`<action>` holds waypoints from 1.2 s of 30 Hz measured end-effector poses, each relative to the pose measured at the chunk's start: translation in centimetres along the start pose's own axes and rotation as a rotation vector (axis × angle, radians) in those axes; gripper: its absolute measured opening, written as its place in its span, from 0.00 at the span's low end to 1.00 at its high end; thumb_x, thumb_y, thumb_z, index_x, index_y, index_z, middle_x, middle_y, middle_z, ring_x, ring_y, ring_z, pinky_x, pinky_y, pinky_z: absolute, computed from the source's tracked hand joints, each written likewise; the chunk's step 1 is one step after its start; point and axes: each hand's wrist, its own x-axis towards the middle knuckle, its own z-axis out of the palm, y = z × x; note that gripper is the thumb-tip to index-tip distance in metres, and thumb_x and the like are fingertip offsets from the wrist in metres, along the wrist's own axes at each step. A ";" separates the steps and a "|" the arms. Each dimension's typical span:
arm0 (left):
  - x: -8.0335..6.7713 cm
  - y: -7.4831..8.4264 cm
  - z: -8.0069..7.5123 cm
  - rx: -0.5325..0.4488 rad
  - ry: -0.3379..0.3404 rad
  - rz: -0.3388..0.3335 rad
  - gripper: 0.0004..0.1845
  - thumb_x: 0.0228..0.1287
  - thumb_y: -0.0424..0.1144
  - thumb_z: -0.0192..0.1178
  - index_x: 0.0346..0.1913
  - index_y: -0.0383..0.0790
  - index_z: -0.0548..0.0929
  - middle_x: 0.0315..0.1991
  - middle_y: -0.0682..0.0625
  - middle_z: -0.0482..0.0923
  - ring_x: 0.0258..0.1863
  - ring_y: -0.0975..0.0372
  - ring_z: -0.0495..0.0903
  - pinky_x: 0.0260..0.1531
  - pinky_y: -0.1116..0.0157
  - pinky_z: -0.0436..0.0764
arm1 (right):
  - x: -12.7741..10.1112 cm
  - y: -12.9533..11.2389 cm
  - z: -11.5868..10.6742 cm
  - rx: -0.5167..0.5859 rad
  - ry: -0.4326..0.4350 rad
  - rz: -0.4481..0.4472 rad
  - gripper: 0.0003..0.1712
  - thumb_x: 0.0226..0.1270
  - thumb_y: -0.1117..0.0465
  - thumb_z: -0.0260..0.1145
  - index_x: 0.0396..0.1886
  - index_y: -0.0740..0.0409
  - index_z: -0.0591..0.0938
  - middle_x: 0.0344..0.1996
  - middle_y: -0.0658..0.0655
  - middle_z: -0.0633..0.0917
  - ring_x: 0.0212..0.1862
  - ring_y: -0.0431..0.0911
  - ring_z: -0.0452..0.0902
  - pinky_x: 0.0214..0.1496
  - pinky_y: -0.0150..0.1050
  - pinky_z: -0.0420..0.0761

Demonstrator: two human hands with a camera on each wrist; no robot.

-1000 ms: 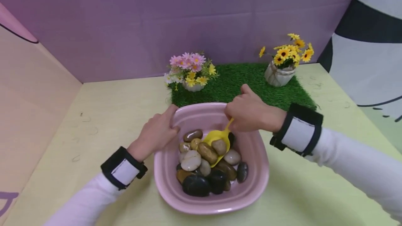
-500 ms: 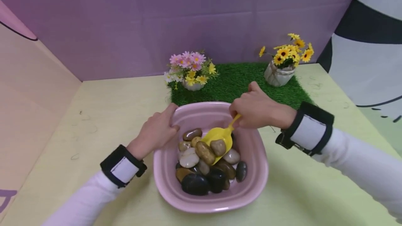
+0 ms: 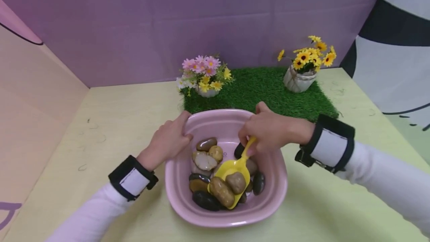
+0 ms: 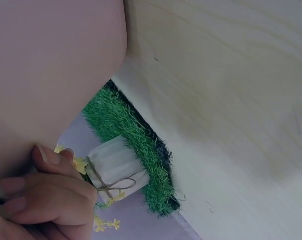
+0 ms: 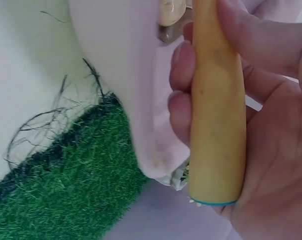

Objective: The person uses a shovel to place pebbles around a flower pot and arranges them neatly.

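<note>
**Purple wall (image 3: pixel 215 18) rises behind pale worktop (image 3: pixel 117 122) and a pink basin (image 3: pixel 231 222) of stones (image 3: pixel 205 200)**

A person in white sleeves (image 3: pixel 90 212) works over the basin, both hands occupied. The right hand (image 3: pixel 267 128) holds a yellow scoop (image 3: pixel 231 167), fingers and thumb wrapped round its handle; the right wrist view shows a thin teal line at the handle's end. The scoop slants down inside the basin, bearing a mottled brown stone (image 3: pixel 221 192) and, beside it, a rounder greyish-brown stone (image 3: pixel 236 182). Whether the scoop rests on the stones beneath cannot be told. The left hand (image 3: pixel 168 141) grips the basin's rim at the far left corner. Brown, pale and black stones lie around the scoop. Black straps (image 3: pixel 121 169) circle both wrists. Behind the basin, a green turf mat (image 3: pixel 255 89) carries two potted arrangements, well apart: a left pot (image 3: pixel 207 92) of pink, white and yellow flowers, and a right pot (image 3: pixel 299 79), bound with twine, of yellow blooms.
</note>
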 end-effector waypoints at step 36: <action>0.2 -0.2 -0.1 0.032 0.004 0.005 0.25 0.66 0.38 0.55 0.65 0.42 0.66 0.38 0.36 0.83 0.15 0.61 0.80 0.10 0.70 0.78 | -2.8 -0.7 3.4 -0.015 0.207 -0.101 0.08 0.65 0.46 0.66 0.35 0.42 0.81 0.30 0.40 0.84 0.38 0.37 0.76 0.51 0.46 0.75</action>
